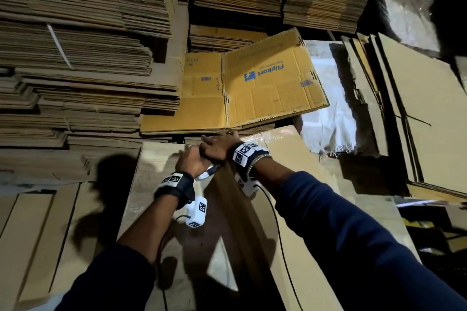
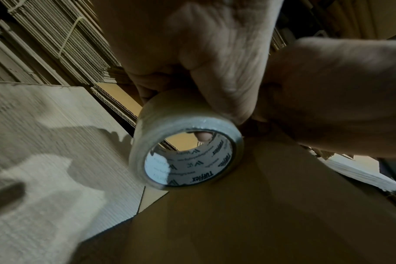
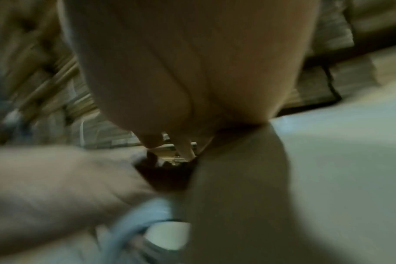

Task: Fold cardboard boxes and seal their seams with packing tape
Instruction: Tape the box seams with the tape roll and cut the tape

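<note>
A large brown cardboard box (image 1: pixel 298 209) lies in front of me, its top seam running away down the middle. At its far edge my left hand (image 1: pixel 190 161) grips a roll of clear packing tape (image 1: pixel 208 174). In the left wrist view the tape roll (image 2: pixel 185 153) stands on the box (image 2: pixel 260 214), with one fingertip (image 2: pixel 203 136) showing inside the core. My right hand (image 1: pixel 219 147) crosses just over the left, fingers stretched flat on the box's far edge. The right wrist view is blurred; it shows the right palm (image 3: pixel 192 71) above the box (image 3: pixel 328 178).
Tall stacks of flattened cardboard (image 1: pixel 83 58) fill the left and back. A yellow printed flat carton (image 1: pixel 252 88) lies just beyond the box. More flat sheets (image 1: pixel 417 108) lean at the right, beside white plastic wrap (image 1: pixel 328 118). Flat cartons (image 1: pixel 38 235) lie at lower left.
</note>
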A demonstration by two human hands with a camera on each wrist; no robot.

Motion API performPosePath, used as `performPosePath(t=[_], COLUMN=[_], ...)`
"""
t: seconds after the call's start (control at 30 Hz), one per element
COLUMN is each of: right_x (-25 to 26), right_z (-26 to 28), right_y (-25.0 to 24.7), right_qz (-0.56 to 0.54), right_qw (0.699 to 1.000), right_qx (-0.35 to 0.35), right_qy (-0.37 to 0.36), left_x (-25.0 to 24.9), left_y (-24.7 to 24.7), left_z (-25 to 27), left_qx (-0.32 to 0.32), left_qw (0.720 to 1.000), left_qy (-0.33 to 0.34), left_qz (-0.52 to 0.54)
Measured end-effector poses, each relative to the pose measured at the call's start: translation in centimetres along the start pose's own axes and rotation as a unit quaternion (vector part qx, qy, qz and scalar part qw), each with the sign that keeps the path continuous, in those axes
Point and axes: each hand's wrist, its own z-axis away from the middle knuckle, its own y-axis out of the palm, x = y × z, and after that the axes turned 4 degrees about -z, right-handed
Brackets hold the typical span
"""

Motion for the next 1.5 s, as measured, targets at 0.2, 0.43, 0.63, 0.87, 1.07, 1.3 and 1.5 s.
performPosePath(t=[0.2,0.43,0.63,0.87,1.07,1.3,1.5], right_x=[-5.8,-21.8,-27.5,-23.7,-13.4,-0.7,2.0], right_z=[6.4,17.5,21.3,21.8,17.5,9.9,8.9], right_y=[0.8,3.7,7.1,4.5,1.8,2.6,5.7], right_qz=[-0.254,-0.204,-0.135,-0.097,-0.329,-0.356,-0.255], right_qw=[0.939,0.957,0.976,0.982,0.922,0.911,0.930], right_qx=[-0.214,-0.197,-0.111,-0.071,-0.201,-0.208,-0.256], right_qy=[-0.087,0.064,0.131,0.148,0.038,0.010,0.071], left_x=[0.0,1.6,1.9,2.4,0.2,-0.9,-0.9], left_y=[0.2,-0.9,-1.7,-2.3,-4.5,-5.8,-5.9], left_z=[0.8,0.3,-0.2,-1.2,-0.4,-0.3,-0.7], left_qx=[0.002,0.029,0.083,0.145,0.196,0.203,0.209], left_qw=[1.000,0.998,0.991,0.980,0.969,0.970,0.971], left_qy=[0.000,0.036,0.093,0.089,0.102,0.068,0.080], left_qz=[0.029,0.046,0.041,0.105,0.107,0.117,0.082])
